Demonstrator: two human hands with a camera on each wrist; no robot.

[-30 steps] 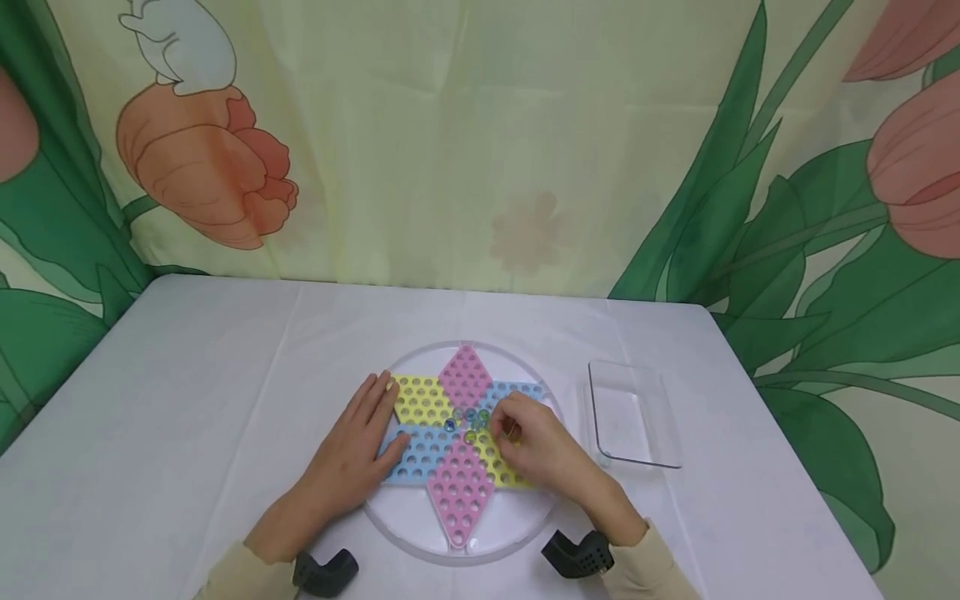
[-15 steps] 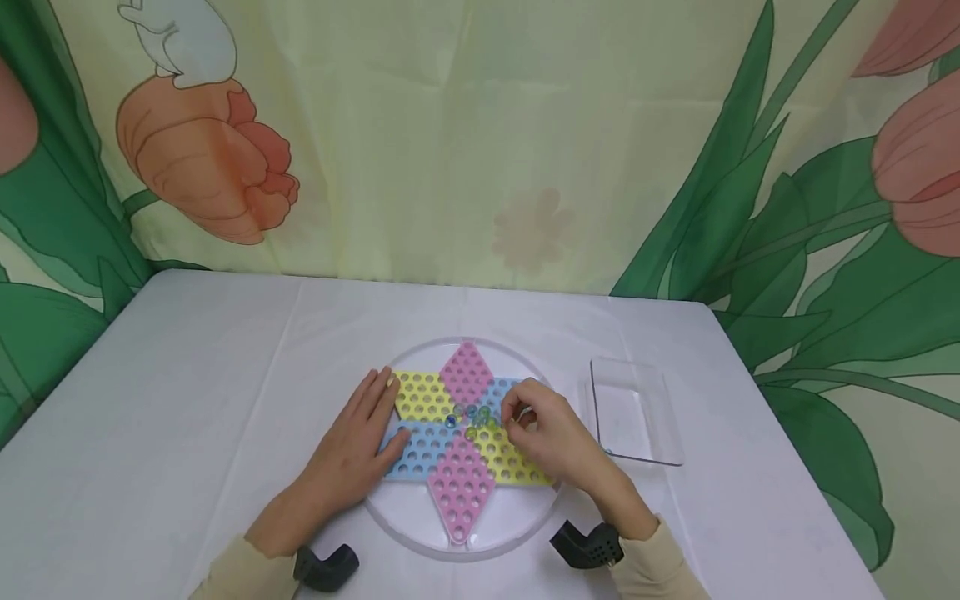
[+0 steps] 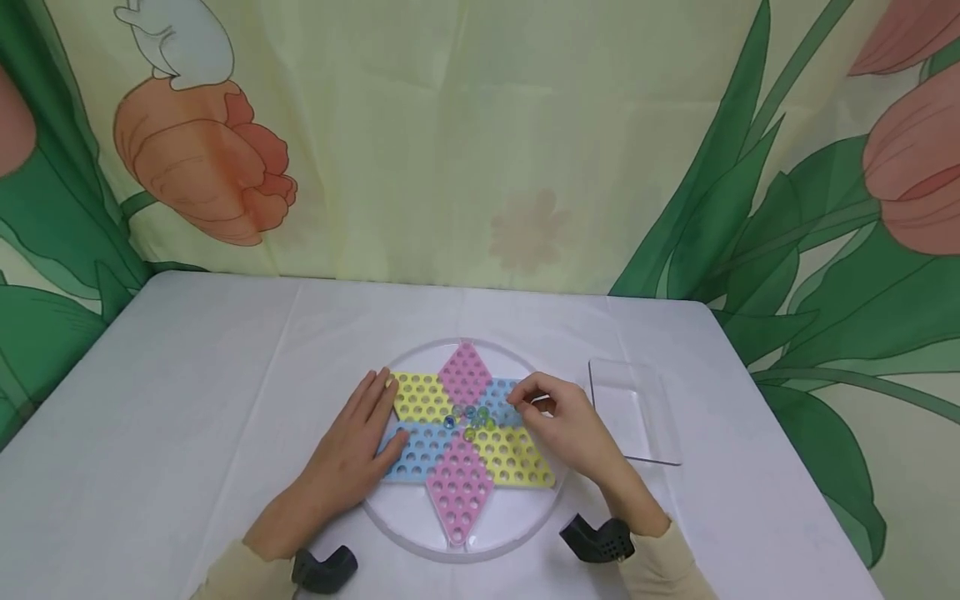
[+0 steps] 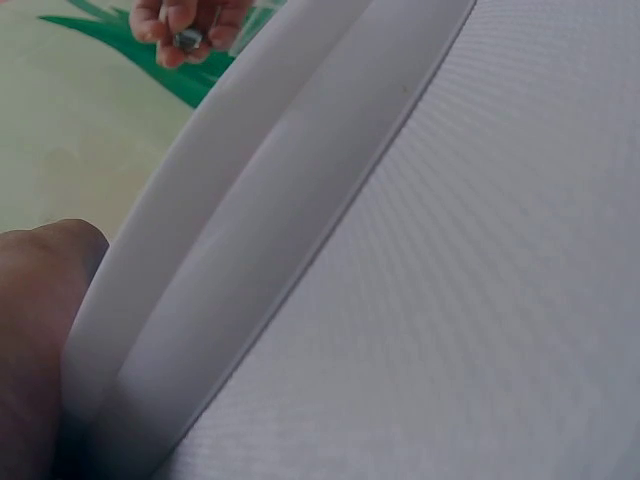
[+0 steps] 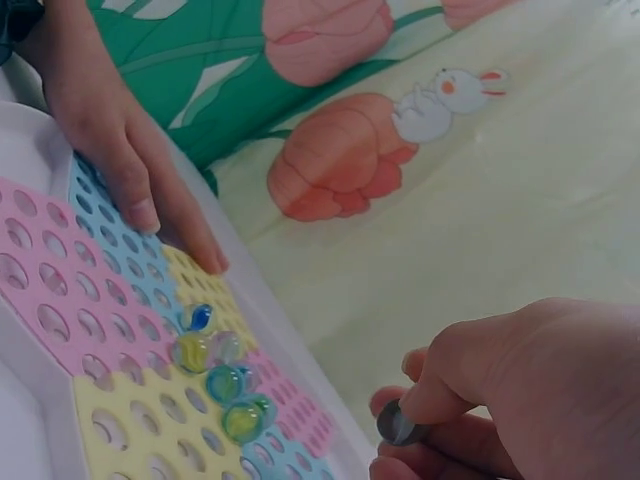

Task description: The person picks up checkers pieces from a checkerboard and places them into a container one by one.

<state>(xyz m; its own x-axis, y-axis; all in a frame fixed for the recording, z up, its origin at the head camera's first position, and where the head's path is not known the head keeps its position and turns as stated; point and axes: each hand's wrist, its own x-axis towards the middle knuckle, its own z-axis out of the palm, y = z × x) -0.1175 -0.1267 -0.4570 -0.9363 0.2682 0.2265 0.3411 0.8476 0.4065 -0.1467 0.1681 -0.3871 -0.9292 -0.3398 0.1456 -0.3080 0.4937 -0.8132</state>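
A round white game board with a six-pointed star of pink, yellow and blue holed sections (image 3: pixel 460 492) lies on the table. Several glass marbles (image 3: pixel 470 412) sit clustered around the star's centre. My left hand (image 3: pixel 348 454) rests on the board's left side, fingers extended over the yellow and blue sections. Above the right blue section is my right hand (image 3: pixel 566 425), raised off the board. Between its thumb and fingers it pinches a dark, greyish glass marble (image 5: pixel 397 425), which also shows in the left wrist view. The clustered marbles (image 5: pixel 243 420) are blue, green, yellow and clear.
A clear plastic box (image 3: pixel 660 425) stands right of the board, partly hidden behind my right hand. White cloth (image 3: pixel 187 400) covers the table. A printed curtain (image 3: pixel 420 142) with tulips and a rabbit hangs behind it.
My right hand has moved right, away from the marble cluster, uncovering more of the right yellow section and a greenish-yellow marble. The left hand stays in place.
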